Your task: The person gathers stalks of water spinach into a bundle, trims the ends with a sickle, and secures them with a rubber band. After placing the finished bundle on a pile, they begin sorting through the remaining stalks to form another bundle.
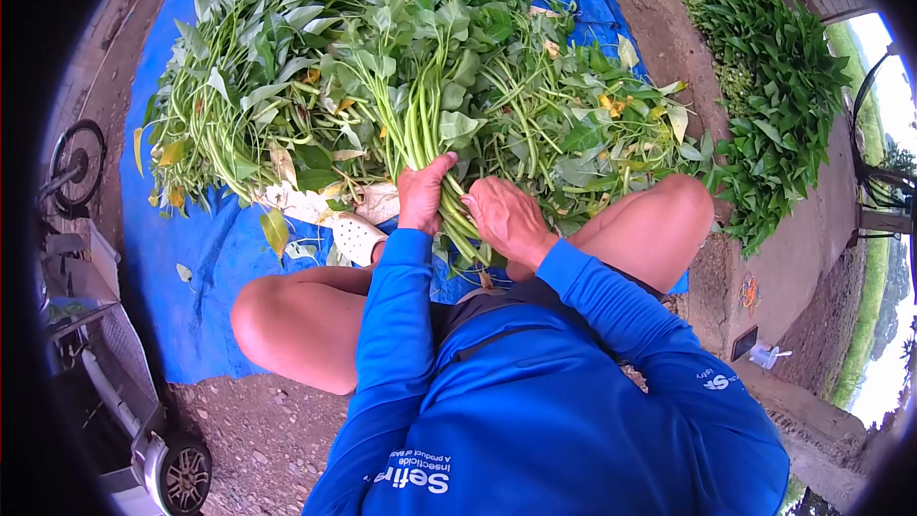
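Observation:
A bunch of water spinach (420, 124), its long pale-green stems gathered together, stands tilted between my knees with the leaves pointing away from me. My left hand (420, 196) is wrapped round the stems, thumb on top. Just right of it, my right hand (509, 218) is closed against the side of the same stems; its fingertips are hidden, so what they pinch does not show. The cut stem ends (470, 247) come out below both hands. Right behind the bunch lies a large heap of loose water spinach (277, 48), with some yellowed leaves in it.
A blue tarp (220, 296) lies under the heap and me. A cream perforated clog (355, 237) is on my foot. To the right, more leafy greens (774, 105) are piled on a concrete ledge. Wheeled vehicles, one with a silver wheel (184, 478), stand at the left.

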Tool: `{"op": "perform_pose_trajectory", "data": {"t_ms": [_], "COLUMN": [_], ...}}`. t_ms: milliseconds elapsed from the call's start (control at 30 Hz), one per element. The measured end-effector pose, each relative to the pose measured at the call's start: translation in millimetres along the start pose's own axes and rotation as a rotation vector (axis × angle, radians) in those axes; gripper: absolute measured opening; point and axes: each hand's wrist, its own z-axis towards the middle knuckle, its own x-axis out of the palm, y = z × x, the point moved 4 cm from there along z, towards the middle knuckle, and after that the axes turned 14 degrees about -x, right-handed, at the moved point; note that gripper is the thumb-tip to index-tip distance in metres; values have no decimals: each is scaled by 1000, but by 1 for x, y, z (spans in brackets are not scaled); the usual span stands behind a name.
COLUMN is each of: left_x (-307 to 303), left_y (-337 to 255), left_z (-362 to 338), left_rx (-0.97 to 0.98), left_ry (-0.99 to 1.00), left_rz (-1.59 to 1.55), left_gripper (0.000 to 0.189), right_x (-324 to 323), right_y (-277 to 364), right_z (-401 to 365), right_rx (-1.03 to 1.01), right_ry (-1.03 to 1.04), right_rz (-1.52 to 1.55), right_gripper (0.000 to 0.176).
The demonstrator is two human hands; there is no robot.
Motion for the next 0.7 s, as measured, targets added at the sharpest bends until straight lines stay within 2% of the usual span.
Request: {"op": "perform_pose_trajectory", "data": {"t_ms": [33, 100, 200, 267, 300, 333, 400, 433, 467, 533, 567, 667, 700], "left_x": [-2, -14, -42, -53, -51, -49, -40, -37, -34, -25, -26, -22, -24], "left_y": [-7, -24, -60, -78, -83, -87, -87, -83, -80, -74, -71, -70, -69], "left_z": [0, 4, 6, 3, -3, -7, -15, -15, -14, -18, -16, -15, -10], "left_rx": [89, 66, 127, 185, 175, 171, 147, 142, 145, 106, 99, 81, 84], "left_ry": [-6, -70, -199, -203, -205, -207, -230, -222, -210, -202, -194, -202, -200], "left_rz": [5, 23, 93, 63, 41, 16, 15, 26, 35, 66, 84, 91, 85], "left_gripper": [25, 26, 24, 23, 23, 22, 21, 21, 21, 23, 23, 22, 22], "right_x": [-8, -21, -10, -21, -14, 17, 52, 64, 75, 100, 108, 109, 93], "right_y": [1, 1, -32, -66, -93, -138, -185, -191, -199, -223, -234, -247, -236], "right_z": [1, 0, -20, -4, 6, 13, 36, 49, 61, 76, 79, 89, 95], "right_rx": [-17, -66, 127, 537, 560, 583, 802, 998, 1103, 1218, 1266, 1220, 1160], "right_ry": [-10, -26, 163, 485, 326, 85, -288, -420, -511, -550, -502, -509, -554], "right_rz": [2, 27, 56, 36, 113, 260, 645, 889, 976, 849, 782, 613, 553], "right_gripper": [21, 24, 33, 48, 55, 50, 36, 27, 20, 18, 18, 18, 23]}}
